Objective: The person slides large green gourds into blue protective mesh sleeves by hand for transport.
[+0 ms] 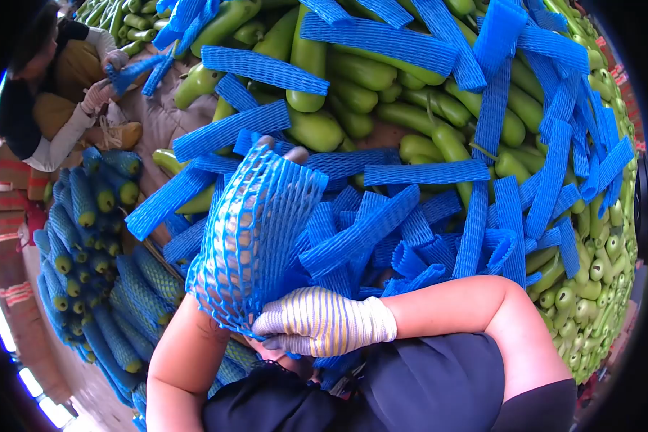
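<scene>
A blue foam net sleeve [295, 198] is stretched over my left hand [241, 237]. The glove shows through the mesh, and two fingertips stick out at its top, apart from each other. Fingers inside look extended, though the mesh partly hides them. My right hand [327, 320], in a striped glove, pinches the sleeve's lower edge near my left wrist. Flat blue net sleeves [360, 230] lie in a loose pile just beyond my hands. Under and behind them are long green gourds [349, 79].
Gourds wrapped in blue net [126, 288] are stacked at my left. More bare gourds [590, 281] pile up along the right. At upper left a seated person [57, 93] with gloved hands holds a blue net sleeve [133, 72]. Cardboard boxes [7, 209] stand at the far left.
</scene>
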Available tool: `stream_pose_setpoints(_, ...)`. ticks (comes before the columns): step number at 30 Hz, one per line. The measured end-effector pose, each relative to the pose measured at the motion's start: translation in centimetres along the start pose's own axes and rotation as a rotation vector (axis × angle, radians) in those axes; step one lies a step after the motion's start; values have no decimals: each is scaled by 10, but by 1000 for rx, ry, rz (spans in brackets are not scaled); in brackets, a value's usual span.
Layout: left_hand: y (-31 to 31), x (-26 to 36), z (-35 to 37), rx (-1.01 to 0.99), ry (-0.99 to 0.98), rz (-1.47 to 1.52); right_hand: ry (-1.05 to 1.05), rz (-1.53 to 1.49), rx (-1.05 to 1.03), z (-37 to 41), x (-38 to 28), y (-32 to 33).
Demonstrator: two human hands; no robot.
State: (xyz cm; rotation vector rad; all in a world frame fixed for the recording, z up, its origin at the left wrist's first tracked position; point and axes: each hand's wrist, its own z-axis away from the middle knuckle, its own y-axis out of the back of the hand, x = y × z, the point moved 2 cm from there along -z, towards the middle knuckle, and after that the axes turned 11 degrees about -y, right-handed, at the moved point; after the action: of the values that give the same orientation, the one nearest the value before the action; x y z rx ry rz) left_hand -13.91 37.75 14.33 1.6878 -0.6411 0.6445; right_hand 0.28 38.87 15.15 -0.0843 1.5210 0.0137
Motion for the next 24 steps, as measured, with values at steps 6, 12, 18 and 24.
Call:
stream_pose_setpoints(6, 11, -17, -3, -113, -248, -422, -78, 89, 519, -19, 7, 119)
stream_pose_setpoints(12, -57, -91, 51, -423, 3, -465, -837, 988, 771, -66, 105, 225)
stream_pose_setpoints(18, -49, -86, 48, -362, 117, -380, -914, 641, 572, -72, 109, 231)
stream_pose_setpoints(24, -15, -24, 63, 333, 448, 978, -458, -953, 468, 26, 83, 144)
